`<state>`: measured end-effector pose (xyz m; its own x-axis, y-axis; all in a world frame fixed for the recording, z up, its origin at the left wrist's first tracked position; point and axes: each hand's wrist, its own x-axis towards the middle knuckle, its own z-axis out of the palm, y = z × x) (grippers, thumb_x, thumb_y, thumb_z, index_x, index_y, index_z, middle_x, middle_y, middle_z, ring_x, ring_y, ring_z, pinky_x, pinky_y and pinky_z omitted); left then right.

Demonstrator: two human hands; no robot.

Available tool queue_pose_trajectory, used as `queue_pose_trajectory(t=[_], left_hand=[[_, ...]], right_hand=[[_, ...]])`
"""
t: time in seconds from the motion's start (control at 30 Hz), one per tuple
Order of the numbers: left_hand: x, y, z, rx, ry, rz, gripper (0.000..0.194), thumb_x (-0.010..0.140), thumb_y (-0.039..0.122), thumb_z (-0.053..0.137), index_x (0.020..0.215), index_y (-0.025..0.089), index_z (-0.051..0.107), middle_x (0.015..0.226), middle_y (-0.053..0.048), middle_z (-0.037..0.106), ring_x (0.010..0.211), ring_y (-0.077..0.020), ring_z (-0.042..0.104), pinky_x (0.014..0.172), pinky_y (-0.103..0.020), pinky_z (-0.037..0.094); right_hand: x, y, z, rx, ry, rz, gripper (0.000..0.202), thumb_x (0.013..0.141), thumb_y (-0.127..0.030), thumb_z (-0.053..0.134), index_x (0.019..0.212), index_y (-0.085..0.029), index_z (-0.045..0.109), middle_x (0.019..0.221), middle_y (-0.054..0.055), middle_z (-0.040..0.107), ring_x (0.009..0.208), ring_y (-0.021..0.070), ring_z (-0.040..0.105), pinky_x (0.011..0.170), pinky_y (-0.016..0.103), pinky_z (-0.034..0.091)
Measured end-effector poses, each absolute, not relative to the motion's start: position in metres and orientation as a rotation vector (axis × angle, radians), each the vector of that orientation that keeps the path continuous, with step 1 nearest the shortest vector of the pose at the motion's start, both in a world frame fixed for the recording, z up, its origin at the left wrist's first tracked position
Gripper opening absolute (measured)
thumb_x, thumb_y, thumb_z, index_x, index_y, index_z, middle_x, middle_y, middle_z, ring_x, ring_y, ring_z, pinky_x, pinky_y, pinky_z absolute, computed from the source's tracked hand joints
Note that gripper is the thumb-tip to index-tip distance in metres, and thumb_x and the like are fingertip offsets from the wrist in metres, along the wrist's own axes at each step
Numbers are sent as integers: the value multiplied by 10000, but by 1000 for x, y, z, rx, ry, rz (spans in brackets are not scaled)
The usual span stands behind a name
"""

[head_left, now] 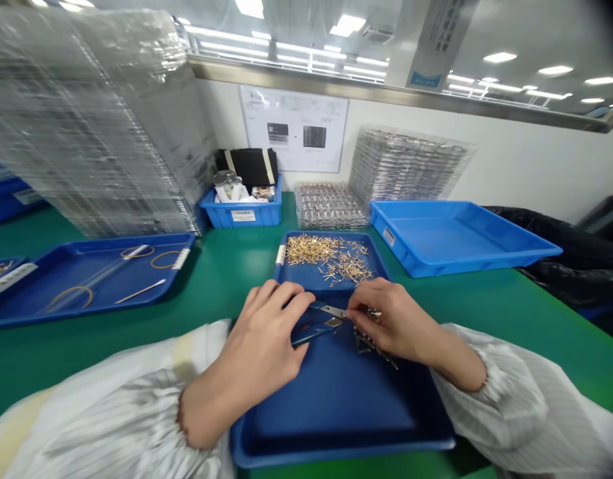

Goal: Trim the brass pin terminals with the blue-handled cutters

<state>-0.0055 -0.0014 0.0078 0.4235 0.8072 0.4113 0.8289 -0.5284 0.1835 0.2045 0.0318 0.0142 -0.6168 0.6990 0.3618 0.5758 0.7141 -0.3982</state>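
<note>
My left hand [263, 342] is closed round blue-handled pliers [332, 311], whose metal jaws point right over a dark blue tray [336, 412]. At the jaw tips my right hand [396, 319] is pinched, fingertips together; any piece between them is too small to make out. Below and beside the right fingers lie loose thin metal pins [365, 340], partly hidden by that hand. Just behind, a smaller blue tray [306, 277] holds a heap of gold-coloured pins [311, 249] and a more scattered group of pins [350, 267].
At left, a blue tray [151, 293] holds rubber bands and a cotton swab [141, 291]. Behind stand wrapped stacked trays [86, 126], a blue bin [243, 214] and clear plastic trays [331, 205]. A lighter blue tray [460, 229] sits at back right, near a black bag [586, 259].
</note>
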Motion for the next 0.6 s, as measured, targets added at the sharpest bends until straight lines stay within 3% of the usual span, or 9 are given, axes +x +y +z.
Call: queue_pose_trajectory(t=[0.17,0.4,0.6], left_hand=[[-7,-1,7,-2502,-1622,-680,362,647,129,587,1002,174,533,1034,-54,540,913,-249,454,801,-415,381],[-7,0,9,-2440,-1687,-651,345,646,141,575,986,176,538,1039,-55,543,916,-256,460,782,-412,391],[-6,1,9,-2440,-1707,-619,344,645,137,561,985,181,536,1037,-53,546,913,-256,464,774,-412,393]], right_hand=[[210,42,7,-1133,-2141,107,170,829,-88,464,956,-144,563,905,55,589,827,156,541,714,244,386],[207,39,5,-1135,-2737,65,181,805,-52,492,789,-189,611,779,16,595,742,157,534,664,268,342],[204,35,4,-1247,-2776,-8,163,840,-142,488,719,-169,594,735,28,589,688,157,534,648,278,335]])
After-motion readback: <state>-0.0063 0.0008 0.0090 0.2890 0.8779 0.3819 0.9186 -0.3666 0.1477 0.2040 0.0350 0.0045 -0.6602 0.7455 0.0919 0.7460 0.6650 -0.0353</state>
